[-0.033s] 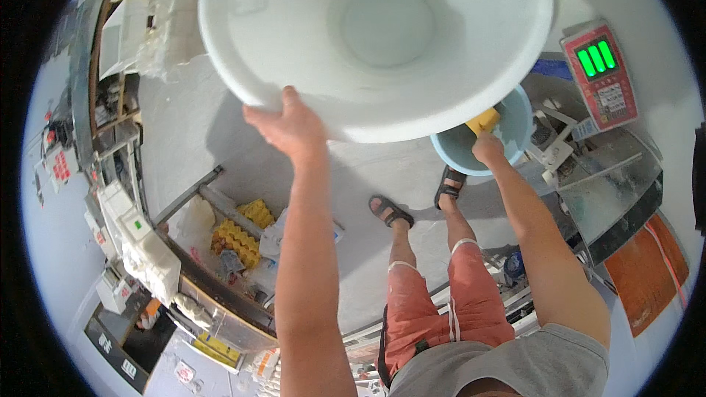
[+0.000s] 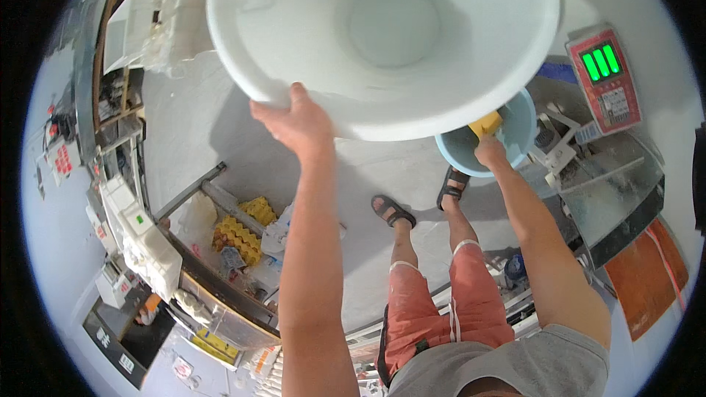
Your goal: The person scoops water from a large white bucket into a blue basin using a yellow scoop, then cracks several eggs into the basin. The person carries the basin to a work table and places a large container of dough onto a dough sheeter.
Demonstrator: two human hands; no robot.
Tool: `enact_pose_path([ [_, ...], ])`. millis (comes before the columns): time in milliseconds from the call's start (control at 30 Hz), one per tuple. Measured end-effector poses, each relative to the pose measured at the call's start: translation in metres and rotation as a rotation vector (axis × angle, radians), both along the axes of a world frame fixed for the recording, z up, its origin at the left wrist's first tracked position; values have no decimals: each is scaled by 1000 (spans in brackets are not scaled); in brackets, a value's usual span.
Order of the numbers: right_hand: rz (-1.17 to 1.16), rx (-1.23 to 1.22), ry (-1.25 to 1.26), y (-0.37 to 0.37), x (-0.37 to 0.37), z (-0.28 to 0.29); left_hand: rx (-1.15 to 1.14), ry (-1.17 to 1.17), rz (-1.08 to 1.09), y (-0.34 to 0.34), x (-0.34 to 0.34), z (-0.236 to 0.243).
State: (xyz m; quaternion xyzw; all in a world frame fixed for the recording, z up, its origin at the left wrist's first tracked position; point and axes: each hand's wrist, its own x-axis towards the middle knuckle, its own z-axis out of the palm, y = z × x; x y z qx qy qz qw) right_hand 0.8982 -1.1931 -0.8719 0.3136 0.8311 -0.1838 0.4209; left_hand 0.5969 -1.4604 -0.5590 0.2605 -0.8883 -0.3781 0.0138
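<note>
A large white tub (image 2: 294,51) fills the top of the head view, tilted so that its bare inside faces me. My left hand (image 2: 300,126) grips its near rim, thumb inside and fingers under the outer edge. Lower right of the tub is a light blue bucket (image 2: 522,121), partly covered by the tub's rim. Over this bucket's opening, my right hand (image 2: 490,153) is closed around a yellow block-shaped thing (image 2: 485,124). The fingers hide part of it, and its exact kind is unclear.
At the right stands a red scale display (image 2: 607,81) with lit green digits, above a glass-topped case (image 2: 614,195). Yellow egg trays (image 2: 239,239) and bags lie in a low framed space on the left. White boxes (image 2: 140,224) line the left side. My sandalled feet are on grey floor (image 2: 353,195).
The tub and my left hand appear slightly further right. The surroundings have shifted a little too; both hands keep their holds.
</note>
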Motion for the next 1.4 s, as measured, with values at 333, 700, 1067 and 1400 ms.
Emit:
enact_pose_path([
  [333,-36,-50,263,-12,-2,-29,113,-35,54,-3,-2,9],
  [700,148,-5,128,-14,39,-42,101,-30,2,13,0,9],
  [1067,-737,-411,255,-14,35,15,110,11,10,0,2,2],
  [1400,-403,2,321,-47,77,93,98,-6,41,3,1,4],
])
